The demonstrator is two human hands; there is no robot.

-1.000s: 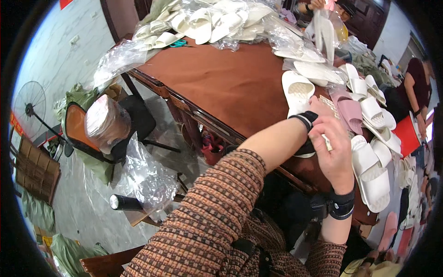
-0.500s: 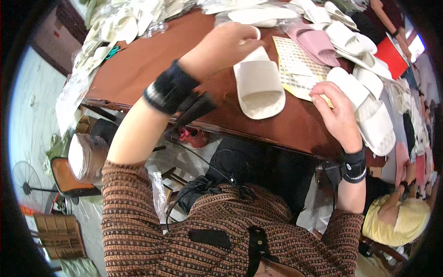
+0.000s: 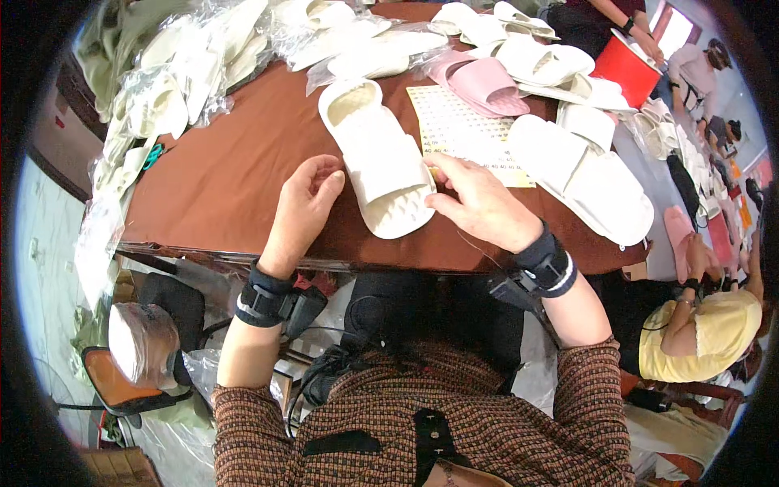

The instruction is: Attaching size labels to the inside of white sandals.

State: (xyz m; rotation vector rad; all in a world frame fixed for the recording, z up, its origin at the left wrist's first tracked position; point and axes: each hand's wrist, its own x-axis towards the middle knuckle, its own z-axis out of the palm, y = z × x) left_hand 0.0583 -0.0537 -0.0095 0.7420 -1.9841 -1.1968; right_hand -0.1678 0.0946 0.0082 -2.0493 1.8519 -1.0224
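A single white slide slipper (image 3: 381,162) lies on the brown table (image 3: 243,174) in front of me, toe end toward me. My left hand (image 3: 304,199) is beside its left edge, fingers loosely bent and thumb apart, with nothing visible in it. My right hand (image 3: 480,201) is at the slipper's right edge by the strap, thumb and forefinger apart. Whether its fingertips touch the slipper I cannot tell. Just beyond that hand lies a yellow-edged sheet of small printed labels (image 3: 454,122), partly under a pink slipper (image 3: 487,85).
More white slippers (image 3: 584,174) lie to the right. Slippers in clear plastic bags (image 3: 199,69) line the far and left edges, near teal-handled scissors (image 3: 153,156). A red container (image 3: 626,69) stands at the far right. A person in yellow (image 3: 698,337) sits at the right.
My left hand has come down from the slipper's far end to its left side. My right hand has moved left to the slipper's right edge. The view has shifted and the slipper lies more slanted.
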